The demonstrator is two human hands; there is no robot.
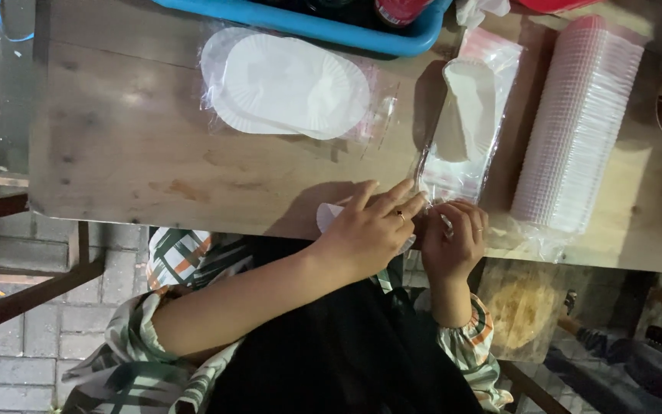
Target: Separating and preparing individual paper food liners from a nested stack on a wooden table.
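Both hands meet at the near edge of the table [139, 169], just above the person's lap. Left hand [365, 230] lies with fingers spread and flat, pressing down near the mouth of a clear bag [465, 134]; a small white paper piece [327, 215] peeks out from under its wrist side. Right hand [453, 239] is curled, fingertips pinching the bag's crinkled near end. That bag holds white oval paper trays and runs away from the hands toward the far side. To work the opening well, I judge the left hand should keep the film pinned while the right pulls gently, so the thin plastic does not tear and the trays stay stacked. Just right of the bag lies a long sleeve of pink cups [576, 123], its loose wrap almost touching the right hand, so there is little room that way. To the left a second bag of white plates [289, 84] sits well apart, with bare wood between, the freest space for moving. A blue tub [300, 23] closes off the far edge.
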